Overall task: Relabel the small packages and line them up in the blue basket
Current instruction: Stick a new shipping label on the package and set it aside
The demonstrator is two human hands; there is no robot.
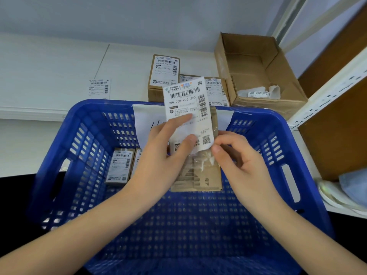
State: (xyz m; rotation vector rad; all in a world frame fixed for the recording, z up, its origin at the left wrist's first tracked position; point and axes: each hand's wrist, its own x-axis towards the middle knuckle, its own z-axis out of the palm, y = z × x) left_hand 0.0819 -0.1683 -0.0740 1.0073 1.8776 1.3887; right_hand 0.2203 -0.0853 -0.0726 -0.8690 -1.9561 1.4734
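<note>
Above the blue basket [95, 120] I hold a small brown cardboard package [198, 177], its face scuffed where a label came off. My left hand [164, 147] grips the package and pins a white shipping label [186, 100] against it with thumb and forefinger. My right hand [236, 155] pinches the label's lower right corner beside the QR code. The label stands up past the package's top. Two labelled packages [119, 165] lie side by side on the basket floor at the left, the second mostly hidden behind my left wrist.
Labelled brown packages [164, 74] stand on the white table behind the basket. A loose label [99, 88] lies at the left. An open cardboard box [258, 72] with label scraps sits at the back right. A white shelf upright [327, 92] rises at the right.
</note>
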